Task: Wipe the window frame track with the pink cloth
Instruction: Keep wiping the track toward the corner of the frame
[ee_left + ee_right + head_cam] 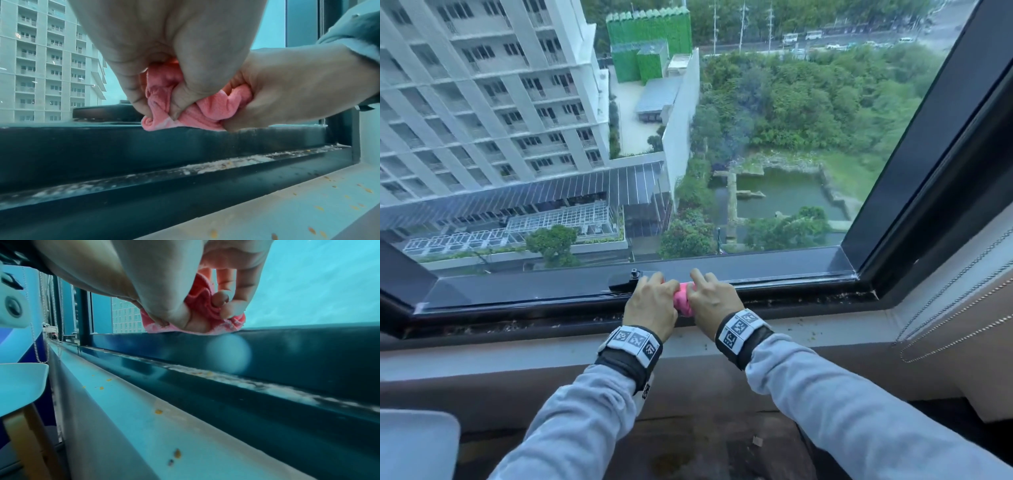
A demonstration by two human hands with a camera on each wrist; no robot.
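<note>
A bunched pink cloth [683, 301] sits on the top edge of the dark window frame [791, 274], held between both hands. My left hand [652, 299] grips its left part, fingers curled round the folds [158, 97]. My right hand [710, 296] pinches the right part between thumb and fingers, the pink cloth [203, 309] showing under them. Below the frame's top edge runs the track [205, 165], a dark groove lined with pale dust and crumbs; the same track [246, 382] shows in the right wrist view. The cloth touches the frame's upper edge, not the groove.
A black window handle [625, 281] lies just left of my left hand. The pale sill [825, 332] below the track carries scattered crumbs. Bead chains of a blind [945, 308] hang at the right. A white chair corner [414, 442] is at lower left.
</note>
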